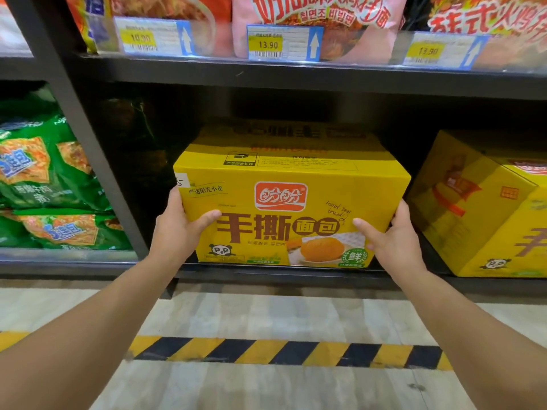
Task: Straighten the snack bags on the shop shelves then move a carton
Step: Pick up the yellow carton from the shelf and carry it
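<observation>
**Head view: both hands on the carton at the bottom shelf's front edge**

Head camera looks down at a dark shelf unit, and I have both hands clamped on a yellow carton point(291, 199). My left hand point(177, 229) grips its left front corner, thumb laid across the printed face and fingers wrapped out of sight round the side. My right hand point(390, 241) mirrors it on the right front corner, thumb on the face, fingers behind the edge. The carton sits at the front edge of the bottom shelf point(281, 269), roughly mid-bay; I cannot tell whether its base rests on the board or is just clear of it.

To the right, near but apart, a second carton point(479, 208) of the same yellow print stands turned at an angle toward the shelf's right end. To the left a black upright point(88, 137) divides the bays, and a dark gap lies between it and my carton. Past the upright, green snack bags point(44, 173) are stacked in the neighbouring bay, leaning and overlapping. Overhead, the upper shelf point(296, 75) hangs low over the carton top. Its front lip carries price tags point(268, 44) with blue arrows, and pink and orange noodle bags point(313, 13) stand behind them.

Below the shelf the floor point(266, 315) is pale wood-look plank, crossed by a yellow-and-black hazard stripe point(281, 352) running parallel to the shelf front.
</observation>
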`<state>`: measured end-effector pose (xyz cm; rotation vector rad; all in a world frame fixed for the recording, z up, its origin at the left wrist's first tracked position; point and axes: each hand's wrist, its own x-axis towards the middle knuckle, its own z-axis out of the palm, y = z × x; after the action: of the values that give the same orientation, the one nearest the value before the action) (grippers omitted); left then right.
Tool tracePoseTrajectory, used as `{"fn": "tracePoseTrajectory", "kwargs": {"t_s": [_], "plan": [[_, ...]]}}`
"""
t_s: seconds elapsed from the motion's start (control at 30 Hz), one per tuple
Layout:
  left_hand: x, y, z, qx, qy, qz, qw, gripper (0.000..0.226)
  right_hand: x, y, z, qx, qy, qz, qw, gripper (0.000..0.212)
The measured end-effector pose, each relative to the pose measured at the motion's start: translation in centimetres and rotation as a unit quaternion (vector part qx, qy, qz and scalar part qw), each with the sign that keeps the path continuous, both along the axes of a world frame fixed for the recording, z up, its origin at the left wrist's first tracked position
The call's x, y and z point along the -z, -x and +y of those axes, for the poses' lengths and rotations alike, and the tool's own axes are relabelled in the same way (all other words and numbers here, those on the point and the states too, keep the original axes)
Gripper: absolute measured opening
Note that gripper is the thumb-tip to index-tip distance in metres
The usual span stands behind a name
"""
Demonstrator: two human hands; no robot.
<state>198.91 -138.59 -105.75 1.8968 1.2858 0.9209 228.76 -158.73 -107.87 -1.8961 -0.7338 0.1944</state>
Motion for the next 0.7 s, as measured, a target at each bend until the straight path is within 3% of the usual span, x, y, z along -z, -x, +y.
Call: {"fn": "tracePoseTrajectory", "kwargs": {"t_s": [0.23,0.43,0.57,0.7], "plan": [[0.2,0.3,-0.3,0.002,0.005,0.0,1.0,0.068,-0.4,0.4,0.0,0.001,0.016,0.003,1.0,0.08],[1.4,1.2,-2.8,0.018,0.017,-0.025,0.999,0.061,0.0,2.4,-2.0,-0.008,0.094,-0.026,0.995,0.086],[2.6,1.6,-5.9,0.048,0.005,0.098,0.994,0.053,0.3,4.8,-3.8,-0.023,0.225,-0.119,0.967,0.072],[3.2,1.5,-9.0,0.094,-0.027,0.294,0.951,0.066,-0.5,8.0,-5.8,-0.042,0.377,-0.166,0.91,0.073]]}}
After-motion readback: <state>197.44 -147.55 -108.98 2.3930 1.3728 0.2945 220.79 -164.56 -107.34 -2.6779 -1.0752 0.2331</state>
